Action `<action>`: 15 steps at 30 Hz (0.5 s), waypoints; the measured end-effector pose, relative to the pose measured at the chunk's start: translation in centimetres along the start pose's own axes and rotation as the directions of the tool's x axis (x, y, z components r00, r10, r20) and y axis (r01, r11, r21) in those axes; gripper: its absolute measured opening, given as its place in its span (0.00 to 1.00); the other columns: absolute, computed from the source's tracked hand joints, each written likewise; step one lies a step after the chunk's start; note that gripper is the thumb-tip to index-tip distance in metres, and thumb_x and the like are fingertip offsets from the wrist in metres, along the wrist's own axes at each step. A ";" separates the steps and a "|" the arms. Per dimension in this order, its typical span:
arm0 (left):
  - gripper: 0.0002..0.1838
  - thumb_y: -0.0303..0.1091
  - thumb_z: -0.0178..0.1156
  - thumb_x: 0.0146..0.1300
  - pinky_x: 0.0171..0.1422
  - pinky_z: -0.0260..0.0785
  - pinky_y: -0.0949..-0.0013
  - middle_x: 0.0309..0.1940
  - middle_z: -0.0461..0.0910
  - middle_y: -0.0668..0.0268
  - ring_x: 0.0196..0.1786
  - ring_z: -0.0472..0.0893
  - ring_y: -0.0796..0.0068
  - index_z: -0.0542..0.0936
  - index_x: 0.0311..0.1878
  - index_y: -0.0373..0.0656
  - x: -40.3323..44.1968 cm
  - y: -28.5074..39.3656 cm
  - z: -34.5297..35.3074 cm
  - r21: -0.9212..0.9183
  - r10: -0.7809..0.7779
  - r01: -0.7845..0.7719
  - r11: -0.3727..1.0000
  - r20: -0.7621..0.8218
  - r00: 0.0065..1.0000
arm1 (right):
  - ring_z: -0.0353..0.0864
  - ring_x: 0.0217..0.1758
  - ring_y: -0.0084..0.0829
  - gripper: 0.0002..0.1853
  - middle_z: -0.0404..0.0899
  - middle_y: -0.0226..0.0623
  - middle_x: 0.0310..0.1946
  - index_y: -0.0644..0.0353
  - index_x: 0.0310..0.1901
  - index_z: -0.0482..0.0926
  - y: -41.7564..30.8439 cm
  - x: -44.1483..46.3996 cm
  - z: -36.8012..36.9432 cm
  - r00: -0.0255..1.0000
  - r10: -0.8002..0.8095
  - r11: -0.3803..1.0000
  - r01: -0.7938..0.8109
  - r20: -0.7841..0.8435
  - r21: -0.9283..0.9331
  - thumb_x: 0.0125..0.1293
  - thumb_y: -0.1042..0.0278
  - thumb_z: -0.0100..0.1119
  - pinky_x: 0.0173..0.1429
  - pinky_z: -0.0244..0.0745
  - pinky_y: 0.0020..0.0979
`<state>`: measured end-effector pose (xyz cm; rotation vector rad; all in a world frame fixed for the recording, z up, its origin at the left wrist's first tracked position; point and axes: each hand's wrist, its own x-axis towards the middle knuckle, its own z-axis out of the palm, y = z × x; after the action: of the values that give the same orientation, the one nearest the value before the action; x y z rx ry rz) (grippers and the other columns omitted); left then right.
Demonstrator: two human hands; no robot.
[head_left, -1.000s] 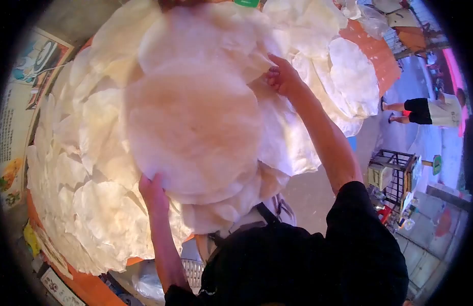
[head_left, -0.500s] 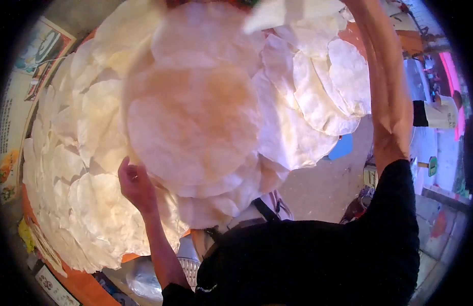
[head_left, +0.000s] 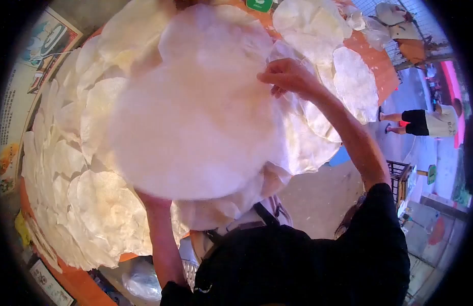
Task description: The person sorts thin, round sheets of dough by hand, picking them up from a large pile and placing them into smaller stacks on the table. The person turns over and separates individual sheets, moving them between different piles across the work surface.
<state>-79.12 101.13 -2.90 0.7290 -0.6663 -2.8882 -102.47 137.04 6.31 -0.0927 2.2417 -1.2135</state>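
Note:
A large, thin, pale round flatbread (head_left: 195, 132), blurred by motion, lies over or just above a pile of similar sheets in the middle of the view. At its upper right edge my right hand (head_left: 290, 79) is closed, thumb and fingertips pinched against the sheet. The flatbread's near edge covers my left hand, so only the wrist and forearm show below it; its fingers are hidden. Another flatbread (head_left: 211, 38) shows just beyond the top one. Many overlapping flatbreads (head_left: 101, 204) spread out on the left, and more flatbreads (head_left: 354, 81) lie on the right.
An orange surface (head_left: 371, 61) shows under the sheets. A framed poster (head_left: 35, 71) stands at the left. Near my body are a clear plastic bag (head_left: 141, 279) and a chair-like frame with a strap (head_left: 267, 211). A person (head_left: 430, 121) is in the street at right.
My right hand has come down from the top right to the flatbread's edge, bringing a sheet over the pile. My left hand, visible before, is now covered by it.

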 end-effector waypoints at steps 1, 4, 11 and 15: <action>0.38 0.61 0.39 0.71 0.70 0.60 0.50 0.69 0.62 0.57 0.68 0.64 0.55 0.58 0.71 0.39 -0.1 0.1 0.6 -0.017 -0.077 0.077 0.997 0.002 0.997 | 0.80 0.30 0.25 0.19 0.78 0.34 0.34 0.62 0.41 0.80 2.9 2.3 0.2 0.995 -0.007 0.998 0.001 -0.099 -0.057 0.57 0.54 0.69 0.33 0.79 0.29; 0.38 0.60 0.43 0.70 0.72 0.57 0.49 0.68 0.64 0.56 0.70 0.63 0.54 0.58 0.71 0.38 0.1 0.6 2.0 -0.027 -0.221 0.221 0.975 -0.003 0.975 | 0.80 0.25 0.29 0.15 0.77 0.35 0.32 0.60 0.37 0.78 9.6 9.5 -1.3 0.947 -0.007 0.950 0.107 -0.320 0.295 0.60 0.56 0.66 0.30 0.78 0.29; 0.15 0.27 0.52 0.68 0.51 0.75 0.66 0.47 0.77 0.62 0.50 0.78 0.71 0.72 0.57 0.35 0.8 -1.0 0.5 0.677 0.107 0.084 0.731 -0.236 0.966 | 0.79 0.22 0.33 0.15 0.74 0.37 0.22 0.59 0.28 0.77 8.8 16.9 -1.9 0.887 -0.249 0.953 0.153 -0.388 -0.262 0.63 0.54 0.60 0.25 0.75 0.32; 0.18 0.26 0.52 0.67 0.48 0.76 0.68 0.47 0.77 0.61 0.47 0.79 0.73 0.72 0.58 0.34 0.2 -0.9 -0.4 0.759 0.173 0.008 0.652 -0.158 0.972 | 0.80 0.25 0.34 0.17 0.77 0.38 0.22 0.60 0.27 0.78 -1.5 14.6 -3.9 0.671 -0.591 0.759 0.274 -0.447 -0.591 0.64 0.54 0.56 0.29 0.74 0.34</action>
<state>-79.05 101.71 -3.71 1.0209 -1.8595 -2.2950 -116.93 134.31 2.39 -0.5575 3.2290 -0.9533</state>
